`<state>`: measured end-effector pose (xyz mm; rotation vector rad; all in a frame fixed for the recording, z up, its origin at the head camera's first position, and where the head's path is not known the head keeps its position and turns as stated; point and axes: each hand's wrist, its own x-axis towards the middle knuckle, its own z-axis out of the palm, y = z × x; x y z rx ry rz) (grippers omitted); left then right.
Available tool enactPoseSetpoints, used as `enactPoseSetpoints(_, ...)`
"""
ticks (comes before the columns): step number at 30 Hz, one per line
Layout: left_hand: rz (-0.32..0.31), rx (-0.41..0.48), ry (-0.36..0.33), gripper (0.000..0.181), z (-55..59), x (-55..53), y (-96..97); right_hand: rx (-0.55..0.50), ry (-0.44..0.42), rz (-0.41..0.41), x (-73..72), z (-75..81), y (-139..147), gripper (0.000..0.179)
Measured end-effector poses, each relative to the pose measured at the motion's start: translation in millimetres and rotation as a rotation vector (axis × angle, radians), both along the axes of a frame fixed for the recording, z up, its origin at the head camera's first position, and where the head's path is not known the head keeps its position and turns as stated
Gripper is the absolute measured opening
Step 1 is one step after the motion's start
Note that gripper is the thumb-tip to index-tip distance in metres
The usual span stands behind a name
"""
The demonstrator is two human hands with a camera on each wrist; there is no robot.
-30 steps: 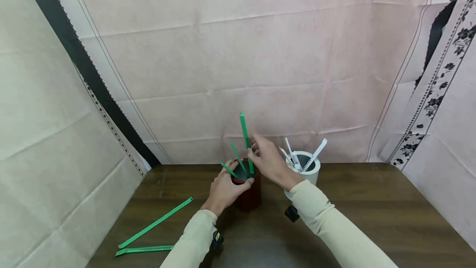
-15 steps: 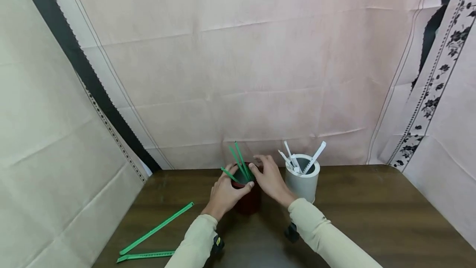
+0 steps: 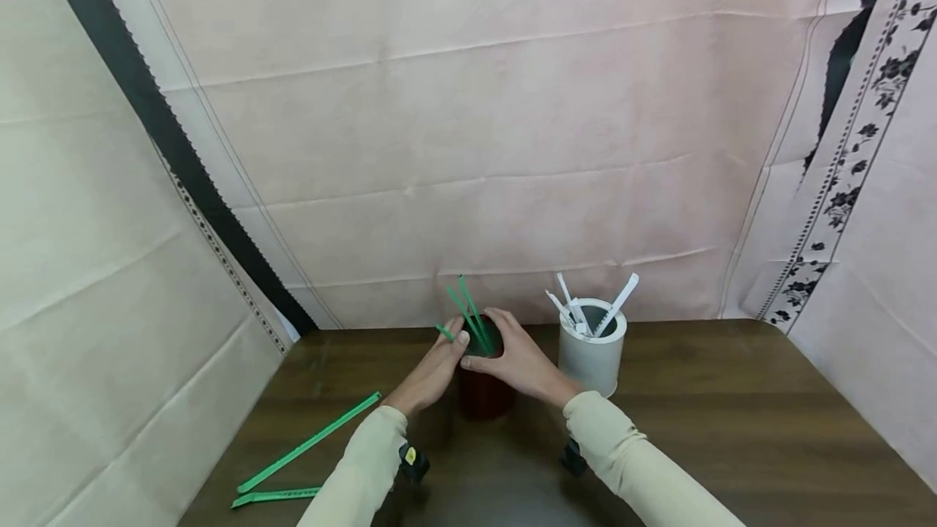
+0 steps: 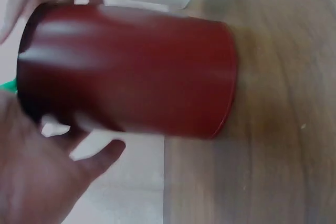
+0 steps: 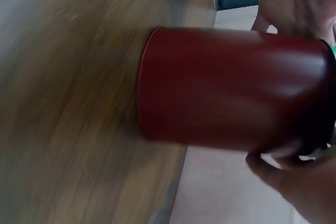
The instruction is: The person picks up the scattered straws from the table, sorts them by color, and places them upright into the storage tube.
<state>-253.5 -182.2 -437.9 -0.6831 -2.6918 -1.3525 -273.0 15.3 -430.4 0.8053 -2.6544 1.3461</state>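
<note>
A dark red cylindrical pen holder [image 3: 486, 393] stands upright on the table in the head view, with several thin green strips [image 3: 472, 315] leaning in it. My right hand [image 3: 523, 360] grips its right side near the rim, thumb in front and fingers curving behind. At its left side, my left hand [image 3: 432, 368] lies against the rim with fairly straight fingers, its thumb close to one green strip. The red wall [image 4: 136, 72] fills the left wrist view, where the left hand [image 4: 42, 166] sits by the rim. In the right wrist view, right-hand fingers [image 5: 268, 171] bend round the holder.
A white cylindrical holder [image 3: 591, 360] with several white sticks [image 3: 621, 303] stands close on the right. Two green strips [image 3: 311, 442] lie on the wooden table [image 3: 703, 413] at the left. Pale cloth [image 3: 439, 128] hangs behind the table and along both sides.
The tall green strip in my right hand was lowered into the red holder and released. My right hand then moved onto the holder's right side, while the left thumb shifted back from the front.
</note>
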Motion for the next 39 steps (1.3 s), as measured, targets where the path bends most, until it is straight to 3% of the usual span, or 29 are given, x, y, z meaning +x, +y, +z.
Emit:
enactPoseSetpoints(3, -0.047, -0.012, -0.055, 0.065, 4.0, 0.0, -8.2, 0.02, 0.021, -0.068, -5.7, -4.7, -6, 0.1)
enactPoseSetpoints(6, -0.026, -0.039, -0.064, 0.066, 10.1, 5.8, -24.1, 0.029, 0.053, -0.124, -10.5, -10.6, -9, 0.094)
enactPoseSetpoints(11, 0.023, -0.14, -0.05, 0.061, 28.0, 29.1, -73.8, -0.054, 0.08, -0.142, -16.8, -17.9, -13, 0.087)
enactPoseSetpoints(14, -0.008, -0.233, -0.085, 0.046, 32.4, 47.0, -109.5, -0.119, 0.08, -0.149, -19.4, -22.5, -14, 0.084)
enactPoseSetpoints(17, -0.066, -0.31, -0.145, 0.03, 25.2, 65.9, -143.5, -0.172, 0.086, -0.157, -20.5, -27.2, -17, 0.083)
enactPoseSetpoints(20, -0.12, -0.359, -0.233, 0.025, 9.7, 80.5, -169.3, -0.2, 0.094, -0.17, -19.6, -30.3, -17, 0.087)
enactPoseSetpoints(24, -0.093, -0.454, -0.293, 0.032, -13.5, 96.4, -194.0, -0.211, 0.075, -0.194, -17.2, -32.3, -18, 0.094)
enactPoseSetpoints(27, -0.048, -0.51, -0.263, 0.033, -28.6, 104.3, -203.8, -0.231, 0.055, -0.224, -15.2, -32.1, -19, 0.099)
enactPoseSetpoints(32, -0.076, -0.467, -0.203, 0.019, -44.7, 109.4, -201.1, -0.253, 0.044, -0.243, -14.7, -33.8, -20, 0.1)
enactPoseSetpoints(39, -0.048, -0.515, -0.146, 0.01, -40.9, 112.1, -181.5, -0.267, 0.042, -0.251, -15.1, -35.6, -23, 0.102)
